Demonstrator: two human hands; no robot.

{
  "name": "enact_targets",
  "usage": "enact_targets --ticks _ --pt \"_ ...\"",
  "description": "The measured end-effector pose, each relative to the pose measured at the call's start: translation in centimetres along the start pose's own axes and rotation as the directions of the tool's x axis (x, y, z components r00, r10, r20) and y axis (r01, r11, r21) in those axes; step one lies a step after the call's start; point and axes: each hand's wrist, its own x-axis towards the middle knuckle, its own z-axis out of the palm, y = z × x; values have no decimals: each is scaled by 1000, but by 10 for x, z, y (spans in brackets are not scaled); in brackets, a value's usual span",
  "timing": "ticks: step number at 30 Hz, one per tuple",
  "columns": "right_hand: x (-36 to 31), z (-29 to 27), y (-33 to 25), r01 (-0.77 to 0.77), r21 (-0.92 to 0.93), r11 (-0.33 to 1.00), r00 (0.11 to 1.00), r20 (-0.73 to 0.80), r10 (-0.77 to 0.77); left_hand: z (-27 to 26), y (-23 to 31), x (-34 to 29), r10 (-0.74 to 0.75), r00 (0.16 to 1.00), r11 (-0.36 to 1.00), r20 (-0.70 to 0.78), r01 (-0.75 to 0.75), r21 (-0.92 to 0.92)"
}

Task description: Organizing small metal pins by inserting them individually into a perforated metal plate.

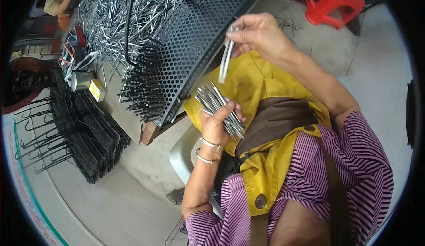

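Note:
My left hand (215, 124) is closed round a bundle of slim silvery metal rods (211, 97), its thumb lying across them, above the yellow apron on my lap. Up and to the right, my right hand (261, 35) pinches a few similar metal pieces (226, 62), which hang down toward the bundle without touching it. Beside both hands a black perforated metal board (195, 38) slopes over the table. Many dark-ended rods (144, 84) stick up in rows from its near left part. Behind them spreads a large heap of loose silvery rods (117, 18).
Black mesh panels with hooks (84, 131) stand stacked at the left. Red-handled scissors (66, 55), a metal can (82, 81) and a yellow-and-white box (97, 90) are on the table's left side. A red stool (334, 7) stands back right; another person (56, 2) is far left.

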Motion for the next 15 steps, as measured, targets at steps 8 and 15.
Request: enact_targets --ticks 8,15 --pt "80 36 -6 376 -57 925 919 -103 -380 -6 -5 -1 -105 994 994 -15 104 -32" --pt "113 55 5 504 -236 831 844 -71 -532 -3 8 -8 -131 991 991 21 131 5"
